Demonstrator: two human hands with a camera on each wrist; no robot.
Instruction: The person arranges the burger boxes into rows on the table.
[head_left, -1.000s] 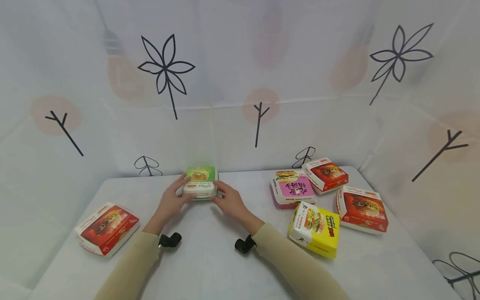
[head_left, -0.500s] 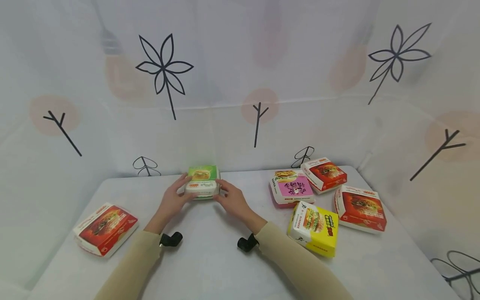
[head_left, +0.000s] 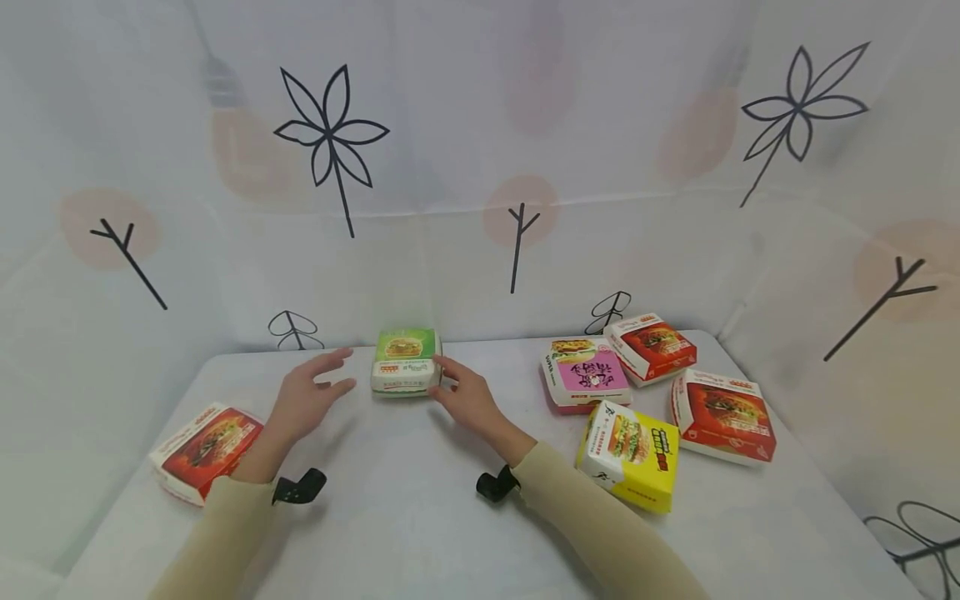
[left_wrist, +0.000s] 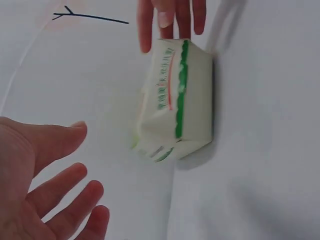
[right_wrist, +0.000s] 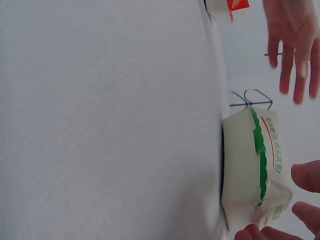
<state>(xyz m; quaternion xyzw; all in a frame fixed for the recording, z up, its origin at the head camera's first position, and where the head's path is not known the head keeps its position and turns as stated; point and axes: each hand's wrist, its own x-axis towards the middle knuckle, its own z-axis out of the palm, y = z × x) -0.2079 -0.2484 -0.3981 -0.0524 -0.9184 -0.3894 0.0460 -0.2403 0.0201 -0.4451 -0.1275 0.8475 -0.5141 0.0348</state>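
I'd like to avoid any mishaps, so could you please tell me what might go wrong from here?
The green box sits near the back of the table with the right hand at one side, so a push might shift it. In the head view the left wrist overlaps the left red box; lowering it could bump the box. The right sleeve passes near the yellow box and might brush it.

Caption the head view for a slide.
Right hand at the green-and-white box, left hand apart from it, yellow box nearer the camera.
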